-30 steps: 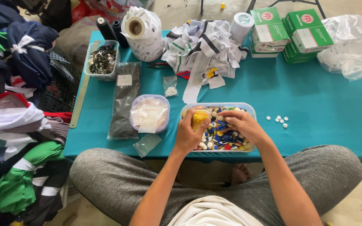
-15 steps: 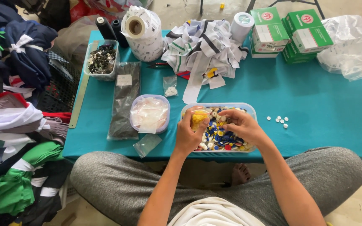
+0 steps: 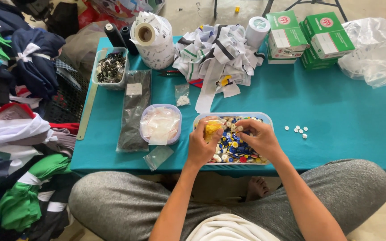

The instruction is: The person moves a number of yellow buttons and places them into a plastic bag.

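L hand (image 3: 200,147) grip: fingers curled shut round a small yellow bag of buttons (image 3: 212,128), thumb and fingertips pinching its top, held just above the L end of the clear plastic tub (image 3: 264,117). R hand (image 3: 258,139) grip: thumb + forefinger pinched tight on a small white button (image 3: 239,129), other fingers loosely bent; it hovers just R of the yellow bag, nearly touching L fingertips. Directly under both grips: tub full of mixed buttons (image 3: 234,147), blue, white, yellow, red. Tub sits at near edge of the teal table (image 3: 336,107), close to person's lap.

Just L of the L grip: round clear container (image 3: 160,125) w/ clear baggies inside, and a flat empty baggie (image 3: 158,156) below it by table edge. Further L: long dark packet (image 3: 134,109) lying flat, then a ruler (image 3: 87,107) along the table's L edge. R of the R grip, apart from tub: few loose white buttons (image 3: 296,130) on the cloth.

Beyond the grips, far side: heap of white/striped fabric strips (image 3: 215,56), tiny baggie (image 3: 182,94) w/ white bits, label roll (image 3: 150,38), two black thread spools (image 3: 118,35), tray of dark metal bits (image 3: 111,68), white tape roll (image 3: 258,30), green boxes (image 3: 309,38) stacked, crumpled clear plastic (image 3: 374,56) far R. Folded garments (image 3: 18,134) piled on floor well L of the L grip.
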